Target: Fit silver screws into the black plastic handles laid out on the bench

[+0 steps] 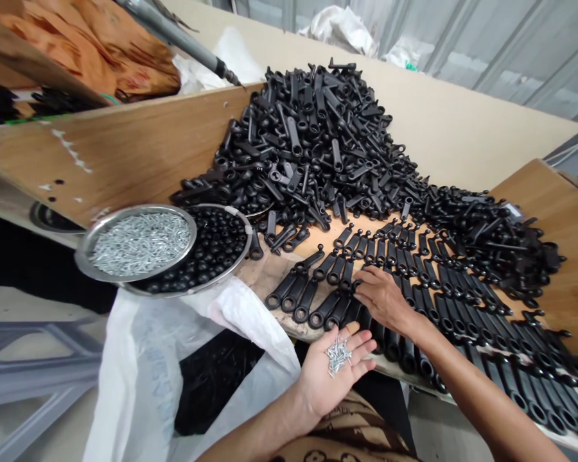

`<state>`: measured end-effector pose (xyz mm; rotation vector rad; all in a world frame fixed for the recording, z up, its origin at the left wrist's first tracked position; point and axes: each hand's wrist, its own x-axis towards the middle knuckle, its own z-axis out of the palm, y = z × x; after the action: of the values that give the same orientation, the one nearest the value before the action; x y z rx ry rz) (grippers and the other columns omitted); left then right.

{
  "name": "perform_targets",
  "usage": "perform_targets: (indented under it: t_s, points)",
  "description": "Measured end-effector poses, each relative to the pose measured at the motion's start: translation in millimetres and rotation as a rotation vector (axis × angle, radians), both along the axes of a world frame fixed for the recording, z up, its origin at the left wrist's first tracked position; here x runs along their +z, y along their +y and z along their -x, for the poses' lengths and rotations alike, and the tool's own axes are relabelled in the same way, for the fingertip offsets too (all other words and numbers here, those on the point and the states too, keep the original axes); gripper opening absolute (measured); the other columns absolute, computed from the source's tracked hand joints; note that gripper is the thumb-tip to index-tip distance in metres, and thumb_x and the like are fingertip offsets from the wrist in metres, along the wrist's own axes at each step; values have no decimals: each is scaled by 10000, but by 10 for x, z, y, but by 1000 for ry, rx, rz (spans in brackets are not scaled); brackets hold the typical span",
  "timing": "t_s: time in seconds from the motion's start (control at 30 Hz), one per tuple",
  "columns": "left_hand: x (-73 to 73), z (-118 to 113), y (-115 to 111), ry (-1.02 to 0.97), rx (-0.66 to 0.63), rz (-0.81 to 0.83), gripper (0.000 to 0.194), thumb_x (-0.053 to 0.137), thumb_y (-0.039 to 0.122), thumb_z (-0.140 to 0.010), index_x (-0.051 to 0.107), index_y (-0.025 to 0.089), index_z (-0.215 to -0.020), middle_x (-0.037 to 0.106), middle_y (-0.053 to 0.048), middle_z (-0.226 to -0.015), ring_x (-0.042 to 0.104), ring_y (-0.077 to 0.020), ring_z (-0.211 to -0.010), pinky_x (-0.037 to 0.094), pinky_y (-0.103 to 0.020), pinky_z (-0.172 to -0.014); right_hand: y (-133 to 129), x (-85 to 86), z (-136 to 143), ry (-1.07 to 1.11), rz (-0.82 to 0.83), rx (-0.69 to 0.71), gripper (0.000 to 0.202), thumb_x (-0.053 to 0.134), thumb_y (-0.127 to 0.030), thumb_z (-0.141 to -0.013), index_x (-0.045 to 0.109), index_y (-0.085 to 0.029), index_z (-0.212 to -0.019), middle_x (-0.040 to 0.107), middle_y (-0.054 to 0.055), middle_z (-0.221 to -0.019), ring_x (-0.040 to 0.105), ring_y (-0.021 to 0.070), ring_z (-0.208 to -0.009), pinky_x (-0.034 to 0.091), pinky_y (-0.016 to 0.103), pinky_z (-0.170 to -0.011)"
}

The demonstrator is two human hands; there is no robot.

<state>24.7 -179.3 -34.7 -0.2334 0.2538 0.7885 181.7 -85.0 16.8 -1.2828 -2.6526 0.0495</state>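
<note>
Palm up near the table's front edge, my left hand [328, 371] has its fingers spread and carries a small heap of silver screws [338, 357]. My right hand [383, 298] reaches over the rows of black crank-shaped parts [417, 266], its bent fingertips at the upper end of one part; what they pinch, if anything, is too small to tell. The parts lie side by side in several rows, ring ends toward me. On the left, a metal bowl of silver screws [142, 244] rests partly over a wider tray of round black knobs [216, 247].
A tall pile of black parts [313, 141] stands at the back, with a lower pile [496, 237] at the right. Wooden boards [125, 147] edge the table. A grey power tool [183, 42] hangs at upper left. White sacking [139, 359] drapes below the tray.
</note>
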Motion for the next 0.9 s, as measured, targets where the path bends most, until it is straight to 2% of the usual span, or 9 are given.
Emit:
perform_targets:
  t_s: [0.23,0.37,0.5,0.6,0.7,0.8,0.9]
  points:
    - [-29,40,55,-9,2,1,350,439,361,-800,524,101,-1019,580,-147,-1049,506,-271,-1038,338,-405,-887,100,-15,101,-87,30,0,179,479,-187,-813,623,-174,-707,564,52,-1015,403,238,-1031,371,411,-845]
    - [-21,51,60,-30,6,3,344,433,354,-803,523,101,-1018,576,-141,-1044,492,-278,-1054,340,-404,-882,74,47,102,-97,31,-24,174,484,-205,-813,631,-173,-727,566,58,-1006,401,251,-1041,367,421,-853]
    - [66,71,74,-68,29,26,313,426,345,-809,537,108,-979,593,-111,-967,516,-248,-1003,370,-380,-841,-157,211,155,-1,62,69,204,441,-248,-839,641,-208,-826,539,54,-1074,363,260,-1101,354,439,-874]
    - [112,67,79,-86,52,102,234,442,298,-805,556,118,-903,602,-44,-807,563,-140,-786,407,-269,-725,-451,283,276,13,136,193,202,436,-254,-836,618,-258,-923,503,27,-1150,329,261,-1144,344,436,-895]
    - [100,41,54,-54,28,139,208,454,253,-792,558,110,-901,594,-27,-773,544,-88,-671,394,-200,-627,-714,219,403,-38,158,233,195,463,-240,-808,596,-258,-949,455,18,-1216,297,285,-1170,310,456,-931]
    - [59,9,18,-12,22,140,194,441,230,-785,558,125,-897,589,-22,-799,553,-106,-753,397,-207,-699,-846,101,457,-31,128,273,185,483,-222,-783,581,-219,-939,456,28,-1206,302,291,-1165,270,471,-960]
    - [32,-15,0,13,15,129,190,446,205,-772,554,140,-913,585,-15,-817,551,-122,-805,389,-223,-748,-875,60,445,0,125,310,140,514,-189,-749,574,-187,-875,479,39,-1176,316,288,-1156,235,468,-989]
